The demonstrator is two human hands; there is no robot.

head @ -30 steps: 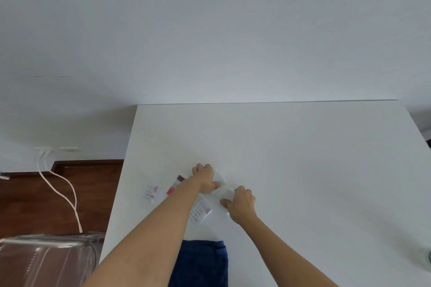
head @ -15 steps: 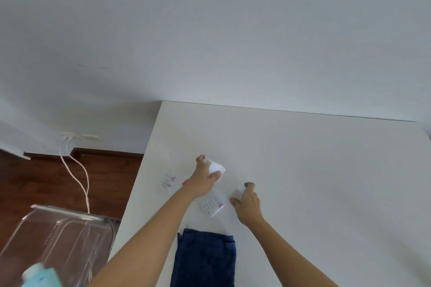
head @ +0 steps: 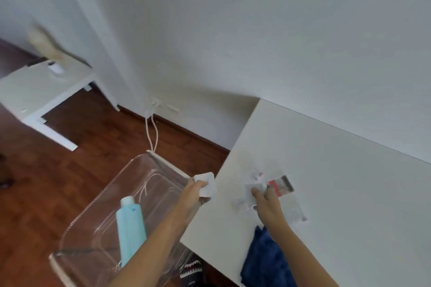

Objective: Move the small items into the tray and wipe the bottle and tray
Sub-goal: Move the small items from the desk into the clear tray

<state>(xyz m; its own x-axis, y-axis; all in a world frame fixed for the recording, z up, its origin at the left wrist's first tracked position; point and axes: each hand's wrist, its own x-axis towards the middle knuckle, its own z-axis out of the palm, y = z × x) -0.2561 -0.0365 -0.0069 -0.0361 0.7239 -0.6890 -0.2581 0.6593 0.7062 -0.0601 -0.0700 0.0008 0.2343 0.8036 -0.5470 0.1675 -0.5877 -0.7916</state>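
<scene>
White table (head: 338,193) bears blurred sachets (head: 281,186), seemingly, and blue cloth (head: 265,261).

Plain white wall (head: 233,30) ran behind a white table (head: 338,193), dark reddish wood floor (head: 58,182) lay to the left, a low white side table (head: 39,91) stood by the wall, and white cables (head: 151,133) hung from a low wall socket (head: 155,102).

No text can be read anywhere. The small packets (head: 281,186) on the white table (head: 349,193) carry printing (one with a red patch), but it is too blurred to make out.
</scene>
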